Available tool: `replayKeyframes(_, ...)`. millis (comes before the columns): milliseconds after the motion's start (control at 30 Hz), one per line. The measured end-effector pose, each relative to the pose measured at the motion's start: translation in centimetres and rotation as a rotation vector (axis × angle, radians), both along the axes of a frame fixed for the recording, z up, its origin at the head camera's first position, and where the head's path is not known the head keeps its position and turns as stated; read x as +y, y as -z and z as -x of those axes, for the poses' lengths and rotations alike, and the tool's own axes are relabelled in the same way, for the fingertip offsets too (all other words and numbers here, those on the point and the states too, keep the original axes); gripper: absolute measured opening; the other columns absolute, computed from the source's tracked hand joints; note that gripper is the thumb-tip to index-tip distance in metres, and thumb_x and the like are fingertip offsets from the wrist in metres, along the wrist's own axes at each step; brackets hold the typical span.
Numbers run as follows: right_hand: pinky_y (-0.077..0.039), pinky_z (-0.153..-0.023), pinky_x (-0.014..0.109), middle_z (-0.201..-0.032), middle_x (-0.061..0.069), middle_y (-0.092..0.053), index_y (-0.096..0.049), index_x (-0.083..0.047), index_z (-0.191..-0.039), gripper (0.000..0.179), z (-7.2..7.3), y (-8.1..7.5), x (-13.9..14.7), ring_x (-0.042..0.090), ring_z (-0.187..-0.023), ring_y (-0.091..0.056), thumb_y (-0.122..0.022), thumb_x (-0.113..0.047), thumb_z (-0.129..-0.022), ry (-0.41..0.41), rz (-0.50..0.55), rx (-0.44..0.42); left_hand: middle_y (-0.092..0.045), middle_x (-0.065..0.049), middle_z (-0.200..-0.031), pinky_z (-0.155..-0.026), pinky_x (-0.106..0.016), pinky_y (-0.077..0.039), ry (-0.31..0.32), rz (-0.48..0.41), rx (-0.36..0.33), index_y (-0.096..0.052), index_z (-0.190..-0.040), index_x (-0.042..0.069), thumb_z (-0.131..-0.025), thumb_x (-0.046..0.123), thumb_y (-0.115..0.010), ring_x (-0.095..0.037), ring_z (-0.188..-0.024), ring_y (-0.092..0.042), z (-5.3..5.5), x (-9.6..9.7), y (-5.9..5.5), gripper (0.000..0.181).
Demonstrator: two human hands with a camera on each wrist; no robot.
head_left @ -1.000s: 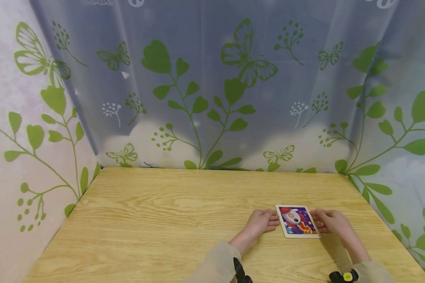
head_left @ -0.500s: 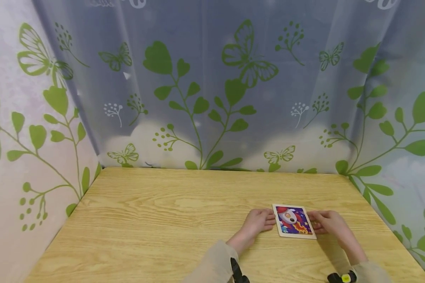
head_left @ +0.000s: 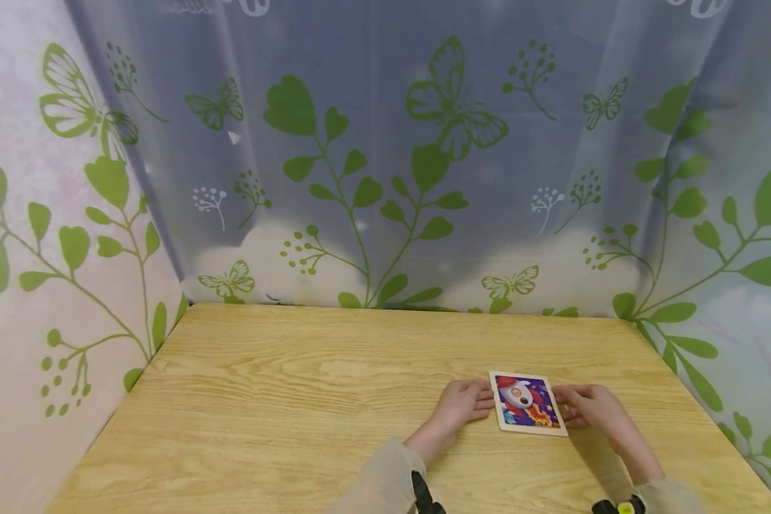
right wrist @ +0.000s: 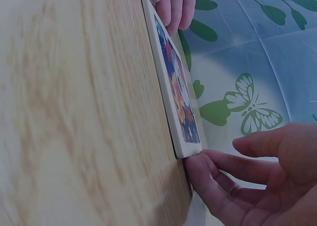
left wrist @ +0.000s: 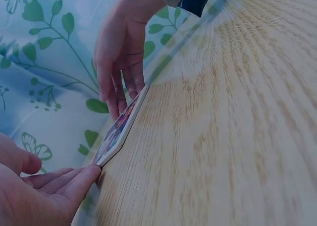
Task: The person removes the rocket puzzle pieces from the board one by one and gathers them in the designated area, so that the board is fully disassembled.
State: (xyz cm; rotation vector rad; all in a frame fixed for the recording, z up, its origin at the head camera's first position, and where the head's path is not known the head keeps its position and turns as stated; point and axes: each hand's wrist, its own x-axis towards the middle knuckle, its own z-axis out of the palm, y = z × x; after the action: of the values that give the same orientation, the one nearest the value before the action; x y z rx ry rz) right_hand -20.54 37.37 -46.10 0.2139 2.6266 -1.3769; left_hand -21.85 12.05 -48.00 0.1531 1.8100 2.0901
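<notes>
A square, flat picture board (head_left: 528, 404) with a pale border lies on the wooden table, printed with a red and white rocket on purple. My left hand (head_left: 457, 408) rests at its left edge, and the fingertips (left wrist: 91, 172) touch the rim in the left wrist view. On the opposite side, the fingers of my right hand (head_left: 594, 410) touch the right edge; the right wrist view shows these fingertips (right wrist: 194, 162) low against the board's side. Neither thumb presses on the board, and the fingers of both hands are extended or loosely bent.
The wood-grain table (head_left: 283, 400) stretches away to the left and behind the board. A patterned curtain (head_left: 373, 171) with green leaves and butterflies rises along the table's back and sides.
The board has slid a little to the left across the table, with both hands moving along at its edges. The head view has shifted slightly.
</notes>
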Motion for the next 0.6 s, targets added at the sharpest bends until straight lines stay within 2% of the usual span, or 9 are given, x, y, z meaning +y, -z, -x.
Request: replayKeyframes(600, -0.061, -0.070, 0.033, -0.115, 0.032, -0.066, -0.054, 0.022, -0.128, 0.043, -0.2, -0.2, -1.3, 0.016, -0.077, -0.068, -0.044, -0.015, -0.109, 0.004, 0.025, -0.008, -0.067, -0.028, -0.123, -0.091, -0.039, -0.058, -0.008, 0.002, 0.005, -0.058, -0.129, -0.017, -0.108, 0.014, -0.042, -0.036, -0.113, -0.068, -0.3, -1.3, -0.1, 0.040)
